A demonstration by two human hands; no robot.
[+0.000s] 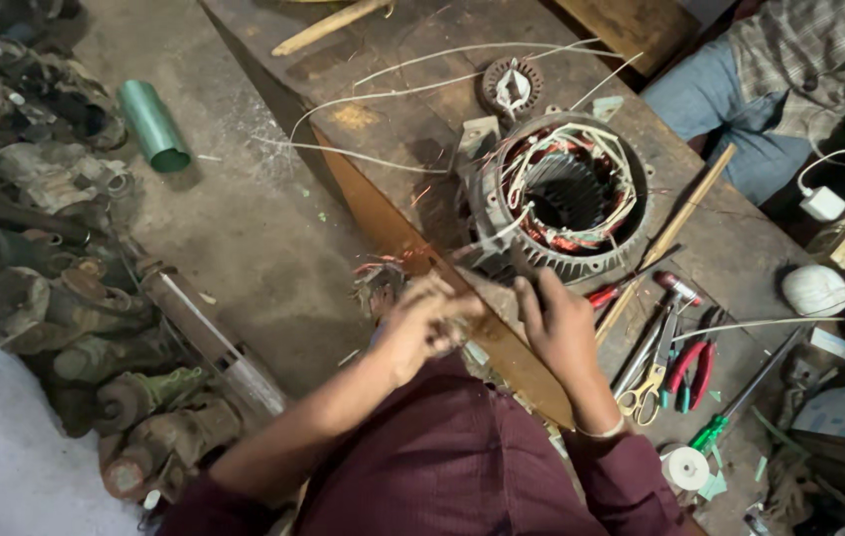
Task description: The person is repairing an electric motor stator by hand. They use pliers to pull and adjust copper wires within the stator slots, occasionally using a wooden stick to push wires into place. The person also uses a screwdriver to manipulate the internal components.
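Head view shows the left hand (425,323) curled shut, pinching what seems a thin wire, though blur hides it. The right hand (559,333) lies half spread, fingers loose, on the workbench (730,238) edge. The motor stator (563,196) stands just beyond both hands, its white leads loose. Better to pull each lead slowly, keeping it away from the copper winding.

Dim, warm light falls on the brown wooden workbench (740,238), leaving the corners in deep shadow. The left hand (427,323) is motion-blurred; wide-angle distortion bends the edges.
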